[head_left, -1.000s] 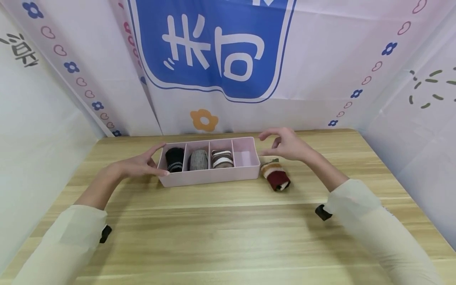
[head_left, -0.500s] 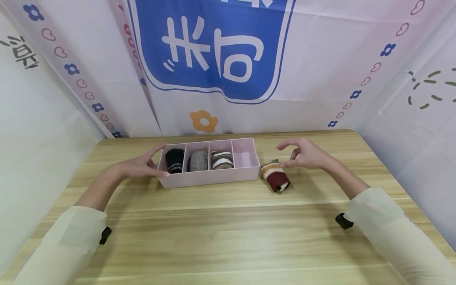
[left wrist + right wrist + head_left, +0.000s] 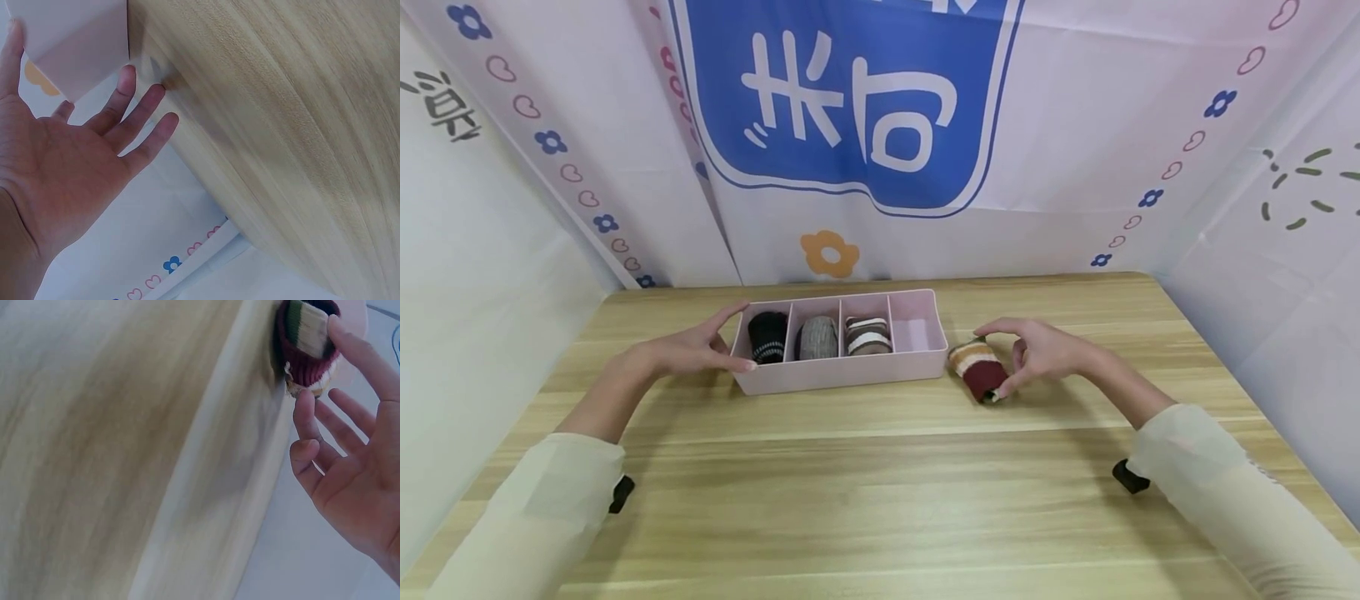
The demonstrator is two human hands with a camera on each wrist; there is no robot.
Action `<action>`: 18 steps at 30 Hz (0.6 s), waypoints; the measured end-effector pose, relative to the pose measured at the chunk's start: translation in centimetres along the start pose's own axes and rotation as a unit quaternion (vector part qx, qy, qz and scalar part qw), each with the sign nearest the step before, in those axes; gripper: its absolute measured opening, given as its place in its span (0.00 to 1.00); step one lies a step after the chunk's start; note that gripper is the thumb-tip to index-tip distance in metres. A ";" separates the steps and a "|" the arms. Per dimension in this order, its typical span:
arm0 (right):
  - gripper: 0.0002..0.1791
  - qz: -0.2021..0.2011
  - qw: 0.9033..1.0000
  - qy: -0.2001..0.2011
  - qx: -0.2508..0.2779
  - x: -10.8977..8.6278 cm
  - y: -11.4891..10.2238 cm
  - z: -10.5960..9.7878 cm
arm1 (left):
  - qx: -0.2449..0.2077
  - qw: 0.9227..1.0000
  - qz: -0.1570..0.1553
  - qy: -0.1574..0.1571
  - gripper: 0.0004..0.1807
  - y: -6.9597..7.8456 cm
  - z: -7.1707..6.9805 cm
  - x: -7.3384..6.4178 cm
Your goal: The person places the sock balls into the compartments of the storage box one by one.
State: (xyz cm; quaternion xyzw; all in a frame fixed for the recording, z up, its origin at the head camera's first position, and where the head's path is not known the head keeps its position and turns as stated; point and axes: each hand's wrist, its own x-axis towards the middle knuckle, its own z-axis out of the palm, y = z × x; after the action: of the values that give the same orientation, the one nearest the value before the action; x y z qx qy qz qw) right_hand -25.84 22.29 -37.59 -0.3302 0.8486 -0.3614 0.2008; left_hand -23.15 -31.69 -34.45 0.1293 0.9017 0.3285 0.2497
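A pink four-sided storage box [image 3: 850, 373] with dividers stands toward the back of the table. From left to right its compartments hold a rolled black sock [image 3: 767, 335], a rolled grey sock [image 3: 817, 337] and a rolled brown-and-white striped sock [image 3: 868, 336]; the rightmost one is bare. My left hand [image 3: 688, 348] grips the box's left end, thumb at the front corner and index finger at the back. Right of the box lies a rolled striped sock [image 3: 977, 367] in maroon, cream and mustard. My right hand [image 3: 1047, 352] pinches it between thumb and index finger [image 3: 305, 406], its other fingers loosely bent.
The wood-grain table [image 3: 850, 483] stretches in front of the box. A white printed cloth [image 3: 1060, 167] hangs behind, with more cloth at both sides. Black straps [image 3: 1130, 477] hang below the sleeves.
My right hand has moved from beside the box's right end out to the right, then down onto the maroon striped sock, taking it between thumb and index finger. My left hand stays put.
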 end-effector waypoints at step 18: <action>0.45 -0.037 0.996 0.032 -0.073 0.3 1.4 1.0 | -0.003 1.000 0.000 -0.002 0.63 0.0 0.0 0.0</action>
State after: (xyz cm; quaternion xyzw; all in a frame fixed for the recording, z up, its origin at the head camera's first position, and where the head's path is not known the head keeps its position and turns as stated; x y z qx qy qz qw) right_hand -26.05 22.30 -39.31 -0.3633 0.8659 -0.3159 0.1357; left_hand -23.17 -31.67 -34.45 0.1296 0.9000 0.3312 0.2520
